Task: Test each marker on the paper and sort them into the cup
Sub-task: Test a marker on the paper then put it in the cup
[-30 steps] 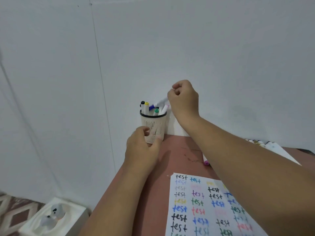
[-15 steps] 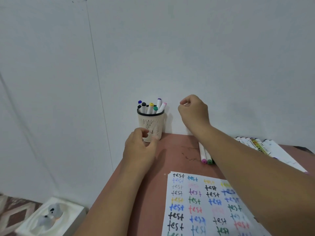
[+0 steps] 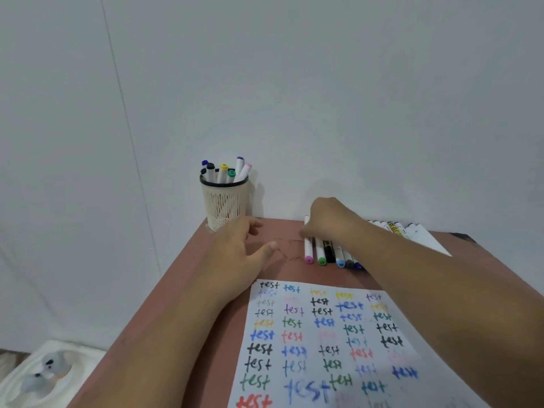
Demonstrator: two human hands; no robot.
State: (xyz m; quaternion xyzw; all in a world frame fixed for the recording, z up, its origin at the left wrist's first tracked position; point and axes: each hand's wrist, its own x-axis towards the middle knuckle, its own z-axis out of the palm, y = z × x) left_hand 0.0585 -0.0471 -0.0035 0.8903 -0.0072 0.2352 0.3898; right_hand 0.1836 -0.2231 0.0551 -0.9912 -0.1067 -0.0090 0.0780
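Note:
A white mesh cup (image 3: 223, 201) stands at the table's far left corner with several markers (image 3: 224, 171) upright in it. My left hand (image 3: 235, 257) hovers just in front of the cup, fingers relaxed and holding nothing. A row of markers (image 3: 338, 256) lies to the right of the cup. My right hand (image 3: 326, 219) reaches down onto that row, thumb and fingers closing round the leftmost, pink-capped marker (image 3: 308, 252), which still lies on the table. The paper (image 3: 323, 334), covered with the word "test" in many colours, lies near me.
More markers (image 3: 391, 226) and a white sheet (image 3: 426, 240) lie at the back right against the wall. The brown table (image 3: 176, 319) ends at its left edge close to the cup. A white moulded object (image 3: 44, 375) sits on the floor at lower left.
My right hand has dropped from above the cup, down and to the right, onto the marker row. My left hand has let go of the cup and drawn back.

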